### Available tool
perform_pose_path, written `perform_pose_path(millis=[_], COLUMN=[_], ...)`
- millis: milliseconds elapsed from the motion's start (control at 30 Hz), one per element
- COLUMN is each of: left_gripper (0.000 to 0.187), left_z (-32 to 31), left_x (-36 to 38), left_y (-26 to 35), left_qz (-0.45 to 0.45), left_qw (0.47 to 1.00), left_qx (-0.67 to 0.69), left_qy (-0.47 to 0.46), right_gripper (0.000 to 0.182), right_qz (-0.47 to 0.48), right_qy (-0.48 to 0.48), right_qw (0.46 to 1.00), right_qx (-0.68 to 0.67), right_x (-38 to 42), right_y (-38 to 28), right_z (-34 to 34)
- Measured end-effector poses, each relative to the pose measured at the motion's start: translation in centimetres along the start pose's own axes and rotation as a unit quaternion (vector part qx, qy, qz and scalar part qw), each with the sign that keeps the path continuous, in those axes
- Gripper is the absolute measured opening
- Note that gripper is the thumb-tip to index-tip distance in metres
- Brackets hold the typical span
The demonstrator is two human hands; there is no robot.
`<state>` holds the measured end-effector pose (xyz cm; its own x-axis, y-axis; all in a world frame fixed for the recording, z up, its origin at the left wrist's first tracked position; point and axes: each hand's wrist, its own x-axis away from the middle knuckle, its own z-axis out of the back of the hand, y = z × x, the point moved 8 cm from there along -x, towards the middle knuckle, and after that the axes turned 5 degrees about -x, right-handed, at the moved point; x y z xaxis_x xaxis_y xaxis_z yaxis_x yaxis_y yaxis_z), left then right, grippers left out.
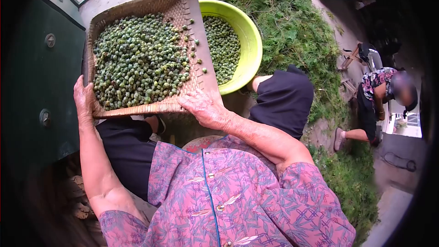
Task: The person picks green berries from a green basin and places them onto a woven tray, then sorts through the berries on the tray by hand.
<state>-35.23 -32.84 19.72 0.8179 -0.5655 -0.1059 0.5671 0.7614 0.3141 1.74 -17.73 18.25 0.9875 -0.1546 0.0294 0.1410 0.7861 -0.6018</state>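
A woven winnowing tray (137,111) holds a heap of small round green fruits (137,61), with a few loose ones near its right edge. My left hand (83,98) grips the tray's near left corner. At the near right part of the tray, my right hand (204,108) holds the edge, its fingertips on the woven surface. A yellow-green basin (251,45) stands to the right, partly covered by the tray, with more green fruits (222,48) inside.
Cut green branches (292,32) cover the ground behind and right of the basin. Another person (379,84) bends over at the far right, near a wooden stool (350,58). A dark green metal door (36,73) stands at the left. My knees flank a low seat (201,143).
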Motion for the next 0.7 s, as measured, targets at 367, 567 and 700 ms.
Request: perform_pose_path(millis=[367, 567, 700], left_gripper=[0.037, 0.021, 0.024], left_z=[-1.4, -2.3, -2.7], left_x=[1.2, 1.2, 1.6], left_y=[0.2, 0.9, 0.8], left_qz=[-0.003, 0.026, 0.038], left_qw=[0.982, 0.975, 0.978], left_qx=[-0.117, -0.16, -0.156], left_qy=[-0.15, -0.153, -0.13], right_gripper=[0.049, 0.04, 0.046], right_qz=[0.016, 0.054, -0.04], right_qy=[-0.003, 0.08, 0.009], right_qw=[1.0, 0.992, 0.998], right_qx=[0.012, 0.08, 0.056], right_x=[0.9, 1.0, 1.4], right_y=[-0.2, -0.1, -0.3], right_z=[2.5, 1.7, 2.1])
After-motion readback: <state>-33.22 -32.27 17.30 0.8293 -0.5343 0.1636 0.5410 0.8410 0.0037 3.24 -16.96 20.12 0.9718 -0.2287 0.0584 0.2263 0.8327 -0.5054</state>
